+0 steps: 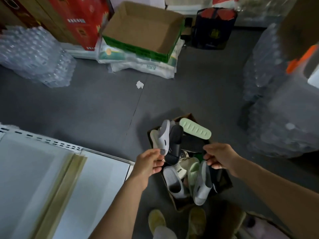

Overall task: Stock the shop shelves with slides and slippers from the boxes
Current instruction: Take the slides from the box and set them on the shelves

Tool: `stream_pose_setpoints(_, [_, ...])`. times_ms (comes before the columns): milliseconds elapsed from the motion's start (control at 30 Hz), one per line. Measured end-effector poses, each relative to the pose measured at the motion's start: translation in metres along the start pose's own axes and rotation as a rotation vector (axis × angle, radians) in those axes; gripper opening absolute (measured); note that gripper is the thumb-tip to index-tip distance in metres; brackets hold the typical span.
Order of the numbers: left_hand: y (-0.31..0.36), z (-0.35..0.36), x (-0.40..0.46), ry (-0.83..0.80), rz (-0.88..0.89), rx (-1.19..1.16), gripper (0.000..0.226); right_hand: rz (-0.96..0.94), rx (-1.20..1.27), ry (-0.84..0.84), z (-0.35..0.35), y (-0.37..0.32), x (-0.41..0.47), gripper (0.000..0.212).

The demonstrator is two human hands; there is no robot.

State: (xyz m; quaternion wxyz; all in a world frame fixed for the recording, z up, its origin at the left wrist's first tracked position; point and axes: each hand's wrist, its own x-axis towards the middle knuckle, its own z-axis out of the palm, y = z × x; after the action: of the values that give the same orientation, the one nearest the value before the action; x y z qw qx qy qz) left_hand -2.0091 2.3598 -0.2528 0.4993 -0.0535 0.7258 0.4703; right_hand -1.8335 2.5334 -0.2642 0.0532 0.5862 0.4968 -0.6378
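Observation:
A cardboard box point(224, 182) on the grey floor holds several slides in white, black, grey and pale green. My left hand point(149, 163) pinches the end of a light grey slide point(163, 135) that stands up over the box, beside a black slide point(174, 144). My right hand point(218, 156) grips a black slide point(214, 173) above the box's right side. A pale green slide point(195, 128) lies sole up at the far end. A white shop shelf point(51, 169) sits at the lower left.
An open cardboard box point(143, 30) rests on white sacks at the back. Shrink-wrapped bottle packs stand at the left point(32, 54) and right point(276, 100). Red cartons point(81, 19) are stacked far left. A paper scrap point(139, 84) lies on the floor. My feet point(176, 221) are below.

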Motion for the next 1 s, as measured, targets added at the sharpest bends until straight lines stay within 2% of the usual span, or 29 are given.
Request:
stream_pose_setpoints(233, [-0.058,-0.009,0.116,0.031,-0.149,0.005,0.014,0.188,0.028,-0.012,0.052,0.047,0.108,0.012])
stream_pose_setpoints(400, [-0.090,-0.018,0.198,0.041,-0.237,-0.017,0.013,0.211,0.015,-0.046,0.098,0.069,0.187,0.010])
stream_pose_setpoints(533, [-0.110,-0.023,0.262,0.041,-0.264,-0.040,0.015,0.150,-0.075,0.000,0.137,0.087,0.250,0.027])
stream_pose_setpoints(667, [-0.137,-0.027,0.320,0.069,-0.292,-0.071,0.016,0.157,-0.222,0.018,0.195,0.113,0.311,0.020])
stream_pose_setpoints(800, [-0.161,-0.034,0.351,0.072,-0.318,-0.117,0.015,0.278,-0.102,0.028,0.245,0.135,0.353,0.042])
stream_pose_setpoints(867, [-0.169,-0.038,0.359,0.054,-0.311,-0.122,0.016,0.272,0.010,0.075,0.256,0.142,0.368,0.049])
stream_pose_setpoints(933, [-0.176,-0.041,0.364,0.021,-0.294,-0.118,0.016,0.249,0.074,0.125,0.258,0.148,0.380,0.042])
stream_pose_setpoints(1000, [-0.182,-0.044,0.366,0.009,-0.274,-0.130,0.015,0.223,0.211,0.117,0.252,0.147,0.377,0.017])
